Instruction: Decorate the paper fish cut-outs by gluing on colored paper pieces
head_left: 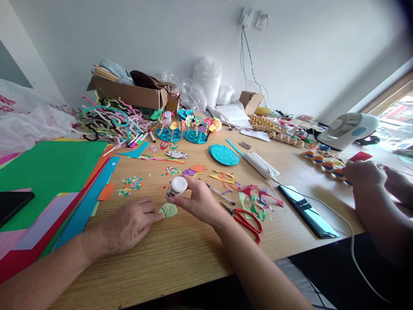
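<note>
My right hand is closed around a white glue stick, tilted with its round white end up toward me. Directly below it, a light green paper fish shape with a dark drawn line lies on the table. My left hand rests on the tabletop, fingers loosely stretched, the index fingertip touching the paper's left edge. Behind the glue stick lie purple and orange paper fish. Small confetti-like paper bits are piled beyond my left hand. A pen and red-handled scissors lie beside my right hand.
Coloured paper sheets cover the left side. Paper scraps, a phone, a white power strip and blue discs sit to the right. Another person's hands work by egg-carton pieces. Pipe cleaners lie behind.
</note>
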Tool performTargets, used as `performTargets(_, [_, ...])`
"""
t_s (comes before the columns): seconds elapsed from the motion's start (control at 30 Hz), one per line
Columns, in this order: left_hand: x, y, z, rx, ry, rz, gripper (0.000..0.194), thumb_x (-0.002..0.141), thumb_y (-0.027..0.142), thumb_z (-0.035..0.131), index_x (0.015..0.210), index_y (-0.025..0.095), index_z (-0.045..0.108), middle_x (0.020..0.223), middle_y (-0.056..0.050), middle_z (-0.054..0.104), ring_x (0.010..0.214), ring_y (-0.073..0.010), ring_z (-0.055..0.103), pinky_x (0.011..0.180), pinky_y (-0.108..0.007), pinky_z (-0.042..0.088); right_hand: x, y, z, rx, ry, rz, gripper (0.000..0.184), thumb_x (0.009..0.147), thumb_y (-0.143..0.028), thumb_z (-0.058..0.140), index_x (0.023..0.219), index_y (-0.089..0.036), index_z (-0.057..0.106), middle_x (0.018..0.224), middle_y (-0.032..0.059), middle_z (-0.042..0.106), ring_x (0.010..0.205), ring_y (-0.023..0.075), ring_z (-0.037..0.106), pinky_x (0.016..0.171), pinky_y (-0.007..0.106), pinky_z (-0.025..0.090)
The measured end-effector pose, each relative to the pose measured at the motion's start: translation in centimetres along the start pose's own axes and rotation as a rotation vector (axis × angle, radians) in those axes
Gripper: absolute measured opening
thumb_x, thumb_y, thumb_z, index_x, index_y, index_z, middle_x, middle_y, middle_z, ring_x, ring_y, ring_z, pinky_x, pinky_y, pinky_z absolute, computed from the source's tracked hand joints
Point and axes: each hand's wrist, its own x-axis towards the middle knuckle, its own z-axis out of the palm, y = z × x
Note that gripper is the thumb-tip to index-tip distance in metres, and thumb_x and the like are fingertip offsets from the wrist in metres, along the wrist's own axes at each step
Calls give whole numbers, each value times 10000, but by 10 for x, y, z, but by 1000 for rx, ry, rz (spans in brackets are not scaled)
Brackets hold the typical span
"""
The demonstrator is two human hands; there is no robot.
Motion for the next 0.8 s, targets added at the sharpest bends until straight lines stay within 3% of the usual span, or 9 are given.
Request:
performTargets(0.3, [-1, 1, 0, -5, -15, -16, 368, 789, 11, 430, 1026, 217, 621, 877, -41, 599, 813, -192, 552, 722, -309, 458, -5, -5, 0, 82, -64, -7, 189, 750, -309, 684, 791, -150, 590, 772, 4, 597, 696, 126, 540, 637, 226, 405])
performTargets(0.5, [-1, 0, 0, -5, -32, -14, 360, 810, 29, 419, 1044, 218, 617, 874, -45, 592, 826, -199, 546, 721, -320, 464, -7, -6, -2, 25, -26, -7, 203, 735, -313, 698, 768, -158, 572, 747, -5, 574, 683, 123, 514, 618, 219, 388])
performTargets(0.8, [-2, 2, -3, -1, -18, -18, 371, 806, 22, 416, 1043, 214, 629, 882, -50, 600, 824, -191, 547, 729, -309, 471, -10, -7, -7, 16, -68, 7, 219, 748, -344, 677, 738, -160, 558, 708, -16, 551, 644, 114, 490, 586, 214, 368])
